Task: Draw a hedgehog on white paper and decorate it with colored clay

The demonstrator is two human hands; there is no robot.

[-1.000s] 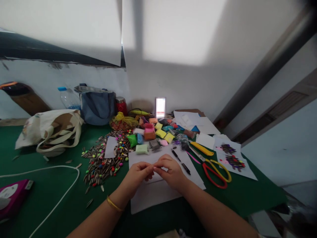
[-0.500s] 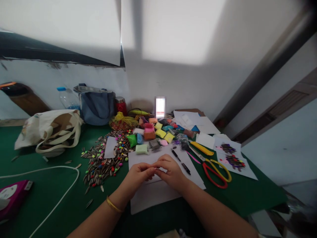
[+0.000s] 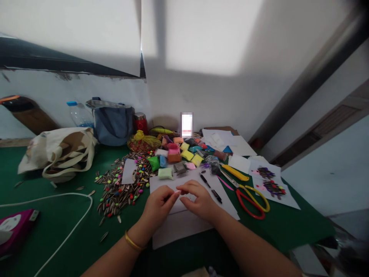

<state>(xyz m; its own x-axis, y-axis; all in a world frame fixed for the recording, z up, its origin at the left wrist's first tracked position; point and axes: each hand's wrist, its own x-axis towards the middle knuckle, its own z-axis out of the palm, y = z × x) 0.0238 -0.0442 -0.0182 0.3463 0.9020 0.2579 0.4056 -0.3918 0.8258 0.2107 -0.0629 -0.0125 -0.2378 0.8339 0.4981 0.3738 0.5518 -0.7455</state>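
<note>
My left hand (image 3: 159, 205) and my right hand (image 3: 197, 200) meet fingertip to fingertip over a white sheet of paper (image 3: 187, 215) on the green table (image 3: 57, 227). Both sets of fingers are curled in a pinch on something small and pale that I cannot make out. A gold bangle (image 3: 132, 241) circles my left wrist. Just beyond the hands lies a black pen (image 3: 210, 187). Small packets of coloured clay (image 3: 178, 156) are heaped behind the paper.
A pile of sunflower seeds with coloured beads (image 3: 121, 184) spreads to the left. Red-and-yellow scissors (image 3: 250, 198) and a yellow cutter (image 3: 235, 173) lie to the right, near seed pictures on paper (image 3: 271, 184). Bags (image 3: 60, 150), a bottle (image 3: 79, 113) and a white cable (image 3: 66, 215) occupy the left.
The hands have shifted slightly forward and lower onto the paper, fingertips still together. Nothing else on the table has moved.
</note>
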